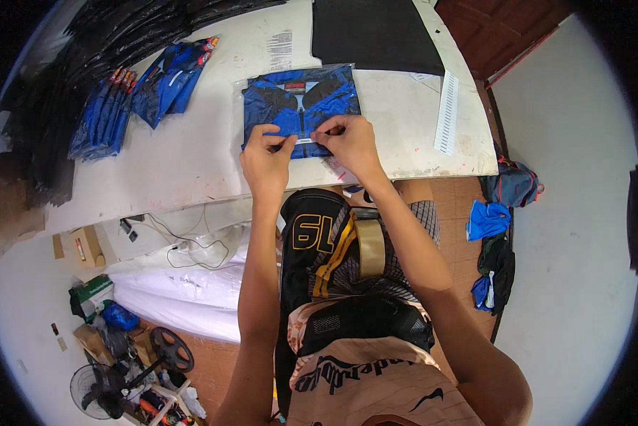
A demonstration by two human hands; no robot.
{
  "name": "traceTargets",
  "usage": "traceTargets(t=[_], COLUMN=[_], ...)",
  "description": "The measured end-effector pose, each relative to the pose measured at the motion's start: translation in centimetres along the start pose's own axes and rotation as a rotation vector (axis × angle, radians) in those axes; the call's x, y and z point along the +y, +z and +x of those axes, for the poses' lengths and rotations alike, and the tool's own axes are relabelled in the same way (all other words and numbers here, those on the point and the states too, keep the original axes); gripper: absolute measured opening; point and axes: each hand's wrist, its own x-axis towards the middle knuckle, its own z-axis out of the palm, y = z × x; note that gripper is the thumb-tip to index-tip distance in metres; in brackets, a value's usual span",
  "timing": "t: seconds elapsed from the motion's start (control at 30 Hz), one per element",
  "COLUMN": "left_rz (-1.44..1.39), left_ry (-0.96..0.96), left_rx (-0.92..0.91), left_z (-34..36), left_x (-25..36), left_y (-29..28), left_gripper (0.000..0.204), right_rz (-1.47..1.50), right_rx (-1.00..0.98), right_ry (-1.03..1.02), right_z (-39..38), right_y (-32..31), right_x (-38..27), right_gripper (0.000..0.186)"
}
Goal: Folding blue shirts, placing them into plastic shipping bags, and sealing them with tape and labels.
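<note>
A folded blue and black zip-collar shirt [269, 103] lies flat in a clear plastic bag on the white table [191, 153], close to its near edge. Across the lower part of the bag runs a narrow white sticker strip [305, 140]. My left hand [268, 162] pinches at the strip's left end, thumb against forefinger. At the opposite end, my right hand [353, 144] has its thumb and fingertips closed on the strip. Whether the strip is fully stuck to the plastic cannot be told.
Bagged blue garments [170, 82] lie to the left, beside stacked black garments [42, 106]. Black fabric [376, 35] covers the far side. A sheet of labels [446, 113] rests near the right edge. A tape roll [369, 247] is on my lap; a fan [95, 390] stands lower left.
</note>
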Motion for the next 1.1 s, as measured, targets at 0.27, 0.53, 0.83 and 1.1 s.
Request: traceTargets(t=[0.27,0.53,0.83,1.1], left_rz=[0.003,-0.019,0.171,0.156], left_ry=[0.018,0.032,0.093,0.274], left_rx=[-0.019,0.003,0.097,0.2], left_z=[0.0,0.2,0.2,-1.0], left_x=[0.1,-0.2,-0.2,-0.2], left_y=[-0.1,-0.3,-0.7,-2.1], left_gripper=[0.03,0.029,0.023,0.016], right_rz=[-0.068,-0.407,-0.393,-0.379], right_rx=[0.199,0.366,0.397,0.423], right_ry=[-0.055,-0.209,-0.142,-0.172], right_z=[-1.6,-3.6,-3.7,-3.7], right_y=[1.0,4.0,4.3,4.0], right_x=[-0.4,-1.5,-1.7,-2.8], right_gripper=[0.028,0.028,0.051,0.075])
